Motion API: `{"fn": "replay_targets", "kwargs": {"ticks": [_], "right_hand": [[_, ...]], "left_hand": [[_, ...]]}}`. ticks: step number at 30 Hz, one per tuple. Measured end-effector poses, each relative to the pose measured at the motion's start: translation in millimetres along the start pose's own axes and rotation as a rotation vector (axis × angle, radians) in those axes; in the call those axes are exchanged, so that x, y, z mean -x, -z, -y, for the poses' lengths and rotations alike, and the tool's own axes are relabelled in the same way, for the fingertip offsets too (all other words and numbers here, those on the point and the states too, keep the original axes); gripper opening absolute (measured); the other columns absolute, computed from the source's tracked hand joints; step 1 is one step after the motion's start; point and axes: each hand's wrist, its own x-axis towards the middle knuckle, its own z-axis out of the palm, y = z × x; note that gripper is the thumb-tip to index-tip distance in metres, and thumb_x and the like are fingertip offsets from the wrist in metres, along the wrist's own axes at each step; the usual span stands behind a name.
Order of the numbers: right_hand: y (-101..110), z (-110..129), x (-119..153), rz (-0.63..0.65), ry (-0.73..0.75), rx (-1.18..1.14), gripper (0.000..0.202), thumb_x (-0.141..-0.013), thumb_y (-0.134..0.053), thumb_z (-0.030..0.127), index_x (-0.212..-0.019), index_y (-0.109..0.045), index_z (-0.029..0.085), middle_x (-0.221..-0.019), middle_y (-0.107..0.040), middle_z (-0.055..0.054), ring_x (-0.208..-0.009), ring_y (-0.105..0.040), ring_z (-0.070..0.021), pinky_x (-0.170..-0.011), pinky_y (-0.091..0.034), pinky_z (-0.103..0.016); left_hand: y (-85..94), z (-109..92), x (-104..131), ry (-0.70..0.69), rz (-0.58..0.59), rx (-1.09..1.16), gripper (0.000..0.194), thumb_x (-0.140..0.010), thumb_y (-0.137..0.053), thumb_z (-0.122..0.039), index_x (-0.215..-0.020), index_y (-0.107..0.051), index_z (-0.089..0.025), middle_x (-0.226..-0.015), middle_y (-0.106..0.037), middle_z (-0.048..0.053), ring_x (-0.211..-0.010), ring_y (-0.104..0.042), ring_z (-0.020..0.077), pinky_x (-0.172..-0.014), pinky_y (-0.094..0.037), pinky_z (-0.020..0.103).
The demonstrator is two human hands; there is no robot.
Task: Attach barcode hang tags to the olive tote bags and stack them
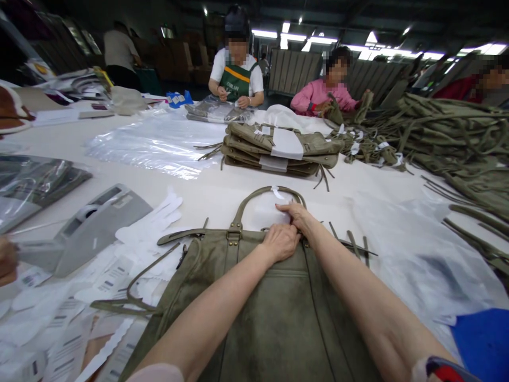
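A large olive-green bag [274, 313] lies on the white table right in front of me, its arched handle [249, 202] pointing away. My left hand [281, 241] is closed at the bag's top edge, by the right base of the handle; what its fingers grip is hidden. Just right of it and touching it, my right hand [299, 216] has its thumb and fingers around the same spot, near a white translucent sheet [264, 212] inside the handle's arch. A white wrap sits on top of the handle.
Beyond the bag are stacked olive bags [278, 151] and clear plastic sleeves [159, 140]. To the left stand a grey dispenser [99, 228] and scattered labels [66, 323]. An olive pile [457, 132] and blue item [483, 339] lie right. Several people work around the table; a hand [7, 261] shows far left.
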Motion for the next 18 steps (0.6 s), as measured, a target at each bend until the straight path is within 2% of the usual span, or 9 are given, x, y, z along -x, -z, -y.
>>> {"fn": "replay_targets", "kwargs": {"ticks": [2,5,8,10,13,15,18], "right_hand": [[9,9,1,-0.009,0.069,-0.100,0.032,-0.052,-0.071,0.036,-0.071,-0.056,0.016,-0.063,-0.058,0.000,-0.056,-0.051,-0.0128,-0.053,-0.043,-0.026],[27,35,-8,-0.060,0.191,-0.196,0.033,-0.048,-0.072,0.035,-0.069,-0.055,0.016,-0.063,-0.057,0.003,-0.057,-0.047,-0.0100,-0.055,-0.040,-0.023],[45,63,-25,-0.057,0.395,-0.179,0.031,-0.044,-0.074,0.032,-0.060,-0.054,0.015,-0.054,-0.052,0.004,-0.052,-0.042,-0.0085,-0.051,-0.035,-0.023],[52,73,-34,-0.035,0.510,-0.146,0.028,-0.045,-0.073,0.031,-0.058,-0.055,0.014,-0.051,-0.049,0.005,-0.050,-0.040,-0.0078,-0.051,-0.034,-0.023],[55,75,-35,-0.088,0.515,-0.207,0.024,-0.049,-0.071,0.028,-0.063,-0.058,0.013,-0.056,-0.053,0.004,-0.054,-0.044,-0.0086,-0.055,-0.038,-0.024],[57,75,-24,-0.133,0.457,-0.323,0.026,-0.048,-0.071,0.025,-0.068,-0.059,0.014,-0.063,-0.057,0.003,-0.060,-0.049,-0.0103,-0.061,-0.041,-0.026],[63,80,12,-0.076,0.440,-0.503,0.034,-0.043,-0.074,0.022,-0.073,-0.060,0.015,-0.071,-0.062,0.002,-0.066,-0.053,-0.0123,-0.068,-0.045,-0.029]], "left_hand": [[2.4,-4,-2,-0.026,-0.013,-0.023,0.041,-0.092,-0.024,-0.035,-0.098,-0.055,-0.009,-0.089,-0.063,0.015,-0.085,-0.060,0.0253,-0.074,-0.045,0.037],[5.3,-11,-12,-0.116,-0.045,-0.049,0.044,-0.092,-0.019,-0.035,-0.098,-0.055,-0.009,-0.087,-0.063,0.016,-0.082,-0.061,0.0250,-0.069,-0.045,0.036],[2.9,-13,-25,-0.213,-0.045,-0.077,0.044,-0.092,-0.019,-0.033,-0.097,-0.056,-0.010,-0.086,-0.062,0.015,-0.081,-0.060,0.0254,-0.067,-0.044,0.036],[-1.3,-10,-31,-0.244,-0.047,-0.097,0.042,-0.092,-0.021,-0.032,-0.095,-0.057,-0.011,-0.087,-0.061,0.014,-0.083,-0.058,0.0251,-0.070,-0.043,0.037],[-7.4,-6,-32,-0.234,-0.061,-0.105,0.037,-0.091,-0.026,-0.033,-0.107,-0.053,-0.012,-0.097,-0.058,0.013,-0.092,-0.055,0.0244,-0.077,-0.042,0.037],[-8.2,-5,-24,-0.228,-0.065,-0.101,0.041,-0.090,-0.029,-0.034,-0.122,-0.043,-0.011,-0.111,-0.055,0.015,-0.106,-0.048,0.0258,-0.087,-0.038,0.041],[0.5,-8,3,-0.233,-0.044,-0.101,0.050,-0.090,-0.032,-0.032,-0.134,-0.028,-0.009,-0.136,-0.037,0.017,-0.130,-0.024,0.0279,-0.103,-0.023,0.046]]}}
